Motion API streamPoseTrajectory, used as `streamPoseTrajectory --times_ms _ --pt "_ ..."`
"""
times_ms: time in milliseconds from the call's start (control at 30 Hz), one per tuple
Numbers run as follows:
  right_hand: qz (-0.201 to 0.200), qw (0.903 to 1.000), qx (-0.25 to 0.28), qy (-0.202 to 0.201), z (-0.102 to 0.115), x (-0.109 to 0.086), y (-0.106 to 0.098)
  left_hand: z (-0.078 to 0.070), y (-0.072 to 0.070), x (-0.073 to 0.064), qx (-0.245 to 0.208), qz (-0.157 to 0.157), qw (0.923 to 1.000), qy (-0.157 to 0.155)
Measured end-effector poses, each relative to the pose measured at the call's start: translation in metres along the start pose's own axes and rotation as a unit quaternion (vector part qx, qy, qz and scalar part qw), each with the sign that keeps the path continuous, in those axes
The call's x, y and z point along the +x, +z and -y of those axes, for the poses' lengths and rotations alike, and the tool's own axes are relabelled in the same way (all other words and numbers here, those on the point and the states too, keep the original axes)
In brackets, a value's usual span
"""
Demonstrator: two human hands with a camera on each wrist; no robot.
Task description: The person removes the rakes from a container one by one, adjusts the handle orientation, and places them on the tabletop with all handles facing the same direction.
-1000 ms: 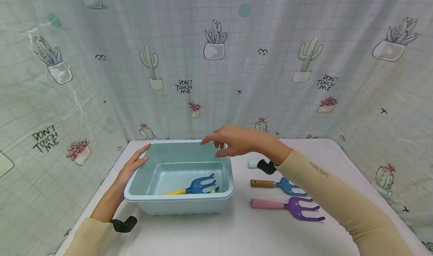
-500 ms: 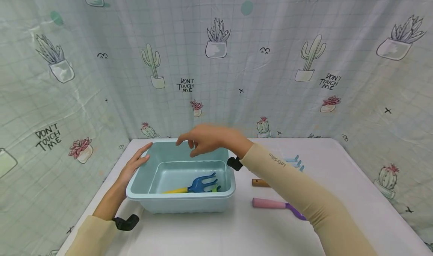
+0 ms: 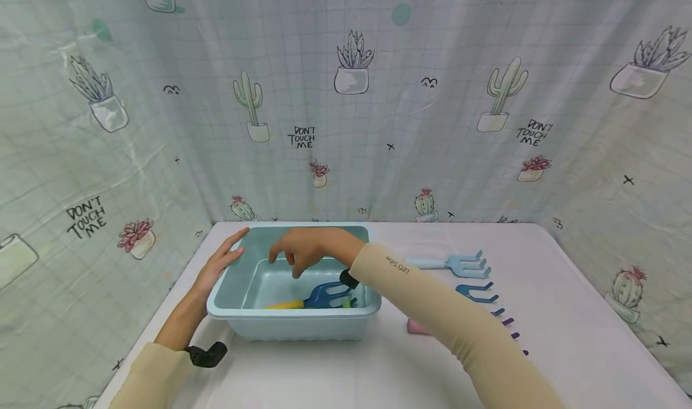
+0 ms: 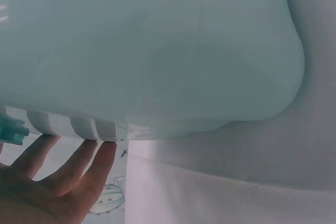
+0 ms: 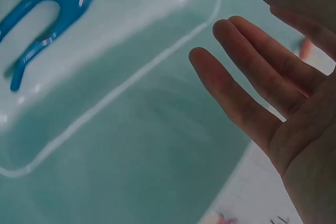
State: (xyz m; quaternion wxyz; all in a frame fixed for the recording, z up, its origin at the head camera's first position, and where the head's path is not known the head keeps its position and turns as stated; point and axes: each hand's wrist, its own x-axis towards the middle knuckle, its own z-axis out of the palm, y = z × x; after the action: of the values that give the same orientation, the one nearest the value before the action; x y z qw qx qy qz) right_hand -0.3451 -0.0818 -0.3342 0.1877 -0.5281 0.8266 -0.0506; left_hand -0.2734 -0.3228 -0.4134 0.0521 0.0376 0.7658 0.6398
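Observation:
A light blue plastic tub (image 3: pixel 294 314) stands on the white table. My left hand (image 3: pixel 212 272) rests against its left side, fingers fairly straight; in the left wrist view the fingertips (image 4: pixel 107 148) touch the tub below its rim. My right hand (image 3: pixel 310 248) hangs inside the tub, above its floor, with loosely bent fingers and nothing between them. A blue hand fork with a yellow handle (image 3: pixel 323 296) lies in the tub near the front wall. Beside it shows a bit of a green piece (image 3: pixel 346 302), mostly hidden. The right wrist view shows the blue tines (image 5: pixel 39 45) beyond the relaxed fingers.
Right of the tub lie a light blue hand fork (image 3: pixel 466 266), a blue hand fork (image 3: pixel 471 291) and a purple one with a pink handle (image 3: pixel 418 327), the last two partly hidden by my right sleeve (image 3: pixel 443 313). A cactus-print curtain (image 3: pixel 384 115) surrounds the table.
My right hand has swung left from the tub's back right rim and dropped down into the tub. The sleeve now uncovers the light blue fork. My left hand stays at the tub's side.

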Motion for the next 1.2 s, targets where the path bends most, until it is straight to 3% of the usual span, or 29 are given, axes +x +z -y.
streamPoseTrajectory --times_ms 267,533,833,1033,1200 --pt "0.044 0.9987 0.023 0.015 -0.002 0.017 0.024 0.001 0.001 0.001 -0.008 0.010 0.9999 0.006" --pt "0.083 0.9962 -0.007 0.023 0.004 0.031 0.040 0.000 0.002 0.002 -0.009 0.009 0.9999 0.009" --pt "0.107 0.9917 0.054 0.045 0.000 0.035 0.060 0.000 0.001 0.003 -0.007 0.006 0.9999 0.007" --pt "0.106 0.9941 -0.003 0.020 -0.002 0.036 0.066 -0.001 0.001 0.002 -0.015 0.009 0.9998 0.007" --pt "0.108 0.9938 -0.016 0.020 0.001 0.038 0.069 0.001 0.000 0.002 -0.022 0.010 0.9997 0.007"
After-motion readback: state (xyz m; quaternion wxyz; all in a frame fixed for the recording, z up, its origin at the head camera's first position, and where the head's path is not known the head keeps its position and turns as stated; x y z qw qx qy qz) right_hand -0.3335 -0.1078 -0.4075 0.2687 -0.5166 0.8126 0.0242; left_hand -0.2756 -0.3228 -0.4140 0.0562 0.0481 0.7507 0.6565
